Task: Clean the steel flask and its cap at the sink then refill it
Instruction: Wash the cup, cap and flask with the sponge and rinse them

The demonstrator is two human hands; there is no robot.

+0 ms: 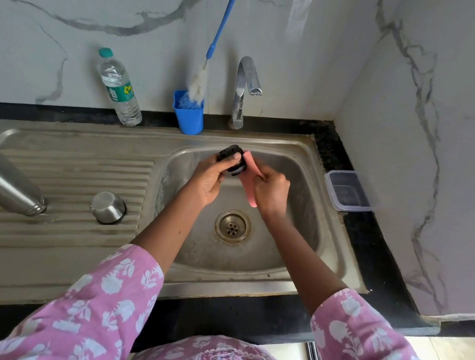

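Note:
Over the sink basin point(298, 218), my left hand point(209, 179) grips a black flask cap point(232, 158). My right hand point(271, 192) holds a pink sponge point(249, 180) pressed against the cap's right side. The steel flask point(6, 181) stands mouth down on the ribbed drainboard at the left. Beside it, a steel cup lid point(107, 206) sits upside down on the drainboard point(69, 172).
A chrome tap point(245, 89) rises behind the basin with no water running. A blue holder point(188, 116) with a bottle brush point(212, 53) and a plastic water bottle point(118, 88) stand at the back. A clear lidded box point(346, 189) sits on the right counter.

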